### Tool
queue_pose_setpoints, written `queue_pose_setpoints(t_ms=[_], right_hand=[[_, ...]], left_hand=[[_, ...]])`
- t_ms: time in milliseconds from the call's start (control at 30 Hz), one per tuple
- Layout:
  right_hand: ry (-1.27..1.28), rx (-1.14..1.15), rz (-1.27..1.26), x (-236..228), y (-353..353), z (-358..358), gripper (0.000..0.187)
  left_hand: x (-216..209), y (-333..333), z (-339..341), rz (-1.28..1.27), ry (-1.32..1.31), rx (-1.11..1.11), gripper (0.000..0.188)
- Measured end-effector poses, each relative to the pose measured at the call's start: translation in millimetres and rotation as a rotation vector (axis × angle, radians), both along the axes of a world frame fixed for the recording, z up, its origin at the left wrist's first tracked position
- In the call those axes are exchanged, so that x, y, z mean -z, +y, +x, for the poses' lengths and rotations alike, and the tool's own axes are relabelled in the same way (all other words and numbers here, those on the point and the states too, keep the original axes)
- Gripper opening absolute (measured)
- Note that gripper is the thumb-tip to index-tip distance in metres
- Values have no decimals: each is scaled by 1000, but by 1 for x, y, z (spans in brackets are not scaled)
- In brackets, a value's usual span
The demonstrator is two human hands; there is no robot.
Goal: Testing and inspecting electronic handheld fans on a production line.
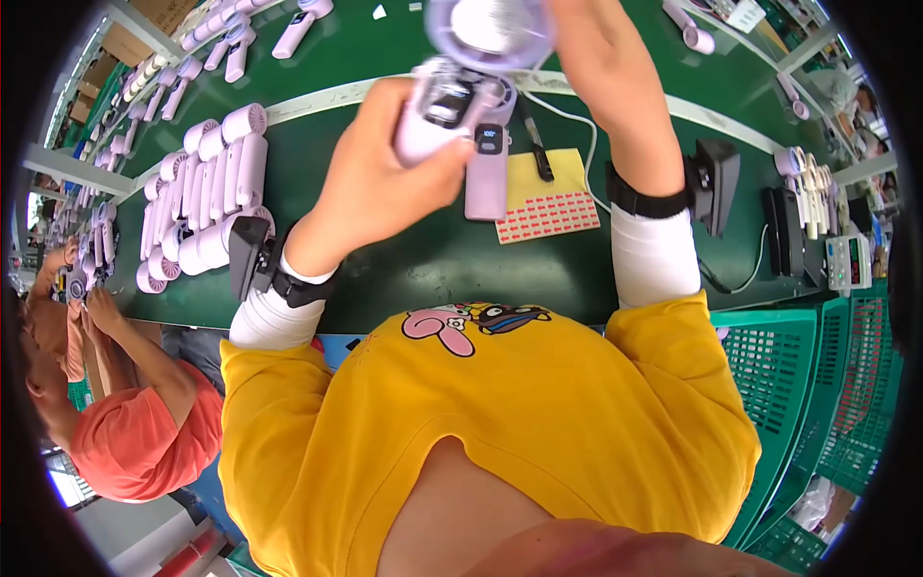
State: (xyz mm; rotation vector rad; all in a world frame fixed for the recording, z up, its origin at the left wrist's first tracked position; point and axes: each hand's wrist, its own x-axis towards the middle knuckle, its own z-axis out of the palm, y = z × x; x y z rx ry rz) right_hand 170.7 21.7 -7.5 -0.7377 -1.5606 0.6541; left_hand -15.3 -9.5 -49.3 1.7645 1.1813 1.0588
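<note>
My left hand point(385, 183) is closed around the lilac handle of a handheld fan point(420, 135), with a dark display on its face. Above the handle is a round fan head point(492, 27) with a blurred, pale centre. Just right of my thumb, a second lilac handheld fan point(486, 188) lies with a small lit display, partly covered by the held one. My right hand point(585, 34) reaches to the top edge right of the fan head; its fingers are out of frame, so what it touches is hidden.
A black pen point(540, 159) lies on a yellow pad point(567, 168), beside a sheet of red arrow stickers point(548, 218). A white cable point(582, 120) curves past them. Lilac fans point(207, 192) are stacked left. Green crates point(769, 356) stand right. A person in red point(144, 433) works at left.
</note>
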Motion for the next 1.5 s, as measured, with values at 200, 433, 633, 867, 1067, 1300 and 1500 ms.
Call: queue_pose_setpoints(t_ms=[200, 433, 633, 867, 1067, 1300, 1500], right_hand=[[107, -135, 169, -19, -23, 7, 49], [226, 15, 116, -20, -30, -5, 38], [605, -841, -133, 3, -2, -8, 30], [563, -162, -318, -24, -47, -18, 24], [119, 312, 208, -22, -41, -16, 35], [-89, 405, 74, -28, -37, 8, 42], [49, 404, 82, -29, -38, 6, 20]], left_hand=[[-6, 13, 4, 669, 109, 168, 49], [-8, 15, 9, 739, 37, 140, 42], [2, 15, 8, 1136, 37, 232, 35], [6, 12, 18, 756, 79, 255, 48], [-42, 2, 8, -96, -309, 624, 56], [-69, -47, -47, 707, -1119, 527, 42], [-86, -84, -30, 749, -1069, 302, 41]])
